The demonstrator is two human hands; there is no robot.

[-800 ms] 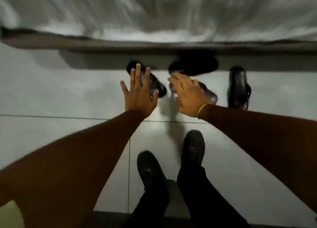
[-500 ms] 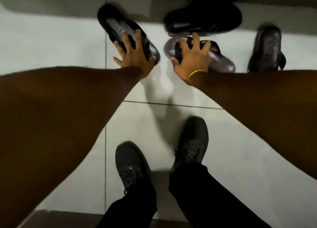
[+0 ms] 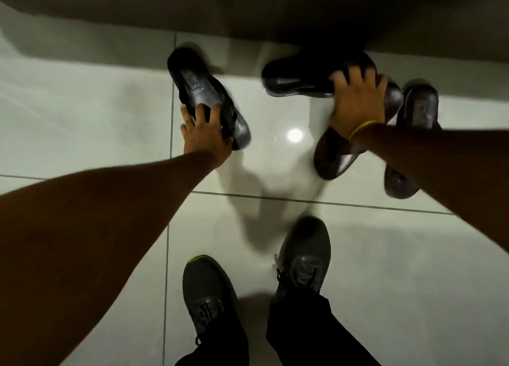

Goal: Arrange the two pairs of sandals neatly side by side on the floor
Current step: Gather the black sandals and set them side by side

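We clamp our left hand (image 3: pixel 205 134) on a black sandal (image 3: pixel 203 95) and our right hand (image 3: pixel 358 101) on a brown sandal (image 3: pixel 337 153) (both askew); two others (image 3: pixel 300 73) beyond that grip lie unsorted, no pair aligned.

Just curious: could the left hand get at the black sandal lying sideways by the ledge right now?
Probably not easily: the left hand is on another sandal, and the sideways sandal lies nearer the right hand.

Four sandals (image 3: pixel 209 101) scattered, two perhaps overlapping.
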